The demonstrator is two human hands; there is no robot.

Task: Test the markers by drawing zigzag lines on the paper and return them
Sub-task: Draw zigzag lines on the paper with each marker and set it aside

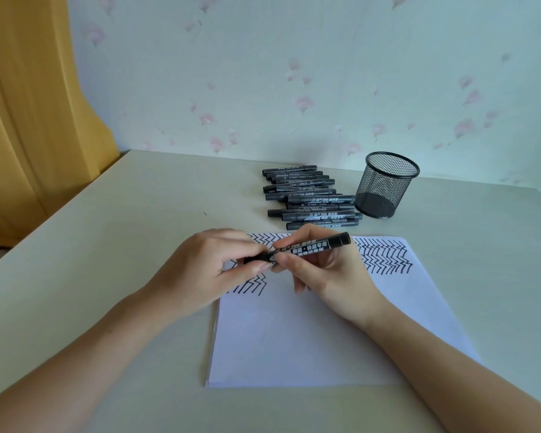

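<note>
A black marker [313, 247] with a white label is held level above the paper [294, 339]. My right hand [322, 270] grips its barrel. My left hand [200, 270] pinches its left end, where the cap is. The white paper lies on the table in front of me, with black zigzag lines [384, 256] across its top part, partly hidden by my hands. Several more black markers [310, 198] lie in a pile behind the paper.
A black mesh pen cup [384, 185] stands upright to the right of the pile, with nothing visible inside. The cream table [107, 245] meets a flowered wall at the back. A yellow curtain [28, 120] hangs at the left.
</note>
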